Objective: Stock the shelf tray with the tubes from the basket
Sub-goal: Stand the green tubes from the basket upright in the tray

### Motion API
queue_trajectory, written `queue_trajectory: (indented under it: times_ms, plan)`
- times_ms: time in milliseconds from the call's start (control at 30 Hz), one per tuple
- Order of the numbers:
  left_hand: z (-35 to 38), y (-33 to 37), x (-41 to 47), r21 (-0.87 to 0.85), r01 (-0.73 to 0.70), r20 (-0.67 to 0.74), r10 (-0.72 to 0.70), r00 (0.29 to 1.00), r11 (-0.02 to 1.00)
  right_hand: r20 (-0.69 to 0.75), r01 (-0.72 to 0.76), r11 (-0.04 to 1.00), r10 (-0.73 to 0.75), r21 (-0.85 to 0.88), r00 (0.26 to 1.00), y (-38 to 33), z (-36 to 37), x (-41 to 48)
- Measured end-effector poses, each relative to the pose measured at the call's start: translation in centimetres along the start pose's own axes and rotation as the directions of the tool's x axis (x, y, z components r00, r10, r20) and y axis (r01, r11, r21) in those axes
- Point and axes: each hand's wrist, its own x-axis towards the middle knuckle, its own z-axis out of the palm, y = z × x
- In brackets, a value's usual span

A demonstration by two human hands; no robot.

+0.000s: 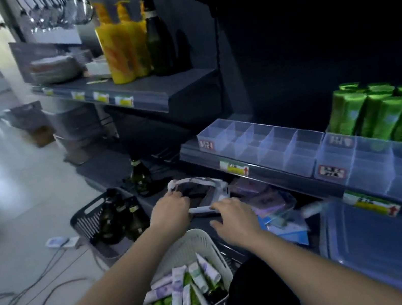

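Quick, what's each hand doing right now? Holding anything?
Left hand: grips the left end of a white frame on the low shelf.
Right hand: fingers lie on the frame's lower bar; whether it is gripping cannot be told.

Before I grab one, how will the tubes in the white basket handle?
The tubes look like small plastic squeeze tubes, so probably light and slightly squashy. They lie jumbled over each other in the basket, so lifting one may shift its neighbours. Slim and glossy, they could tip unless leaned against a tray wall.
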Motion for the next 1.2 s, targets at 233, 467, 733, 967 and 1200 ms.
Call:
queue_trajectory:
  times_ms: [233,467,733,967,1200]
  plan:
    - [7.8,-5.0,-2.4,-0.023,0.146,0.166,-0.14,0.976,0.989,0.228,0.023,0.999,-0.012,-0.046,0.973,-2.1,6.5,1.7]
    - [15.1,-7.7,-4.1,-0.068,0.269,0.348,-0.23,0.909,0.961,0.372,0.007,1.0,-0.003,-0.01,0.928,-3.3,11.9,3.2]
    - [22.6,-7.5,-3.9,-0.101,0.305,0.512,-0.214,0.832,0.947,0.526,-0.007,0.999,0.028,-0.042,0.85,-2.7,17.8,4.9]
    - [27.9,-5.9,-1.5,-0.142,0.289,0.588,-0.154,0.794,0.947,0.622,-0.034,0.994,0.09,-0.101,0.778,-1.0,21.4,6.2]
    - [32.2,-4.7,2.3,-0.132,0.226,0.613,-0.1,0.784,0.965,0.671,-0.048,0.994,0.105,-0.103,0.734,0.3,24.5,8.3]
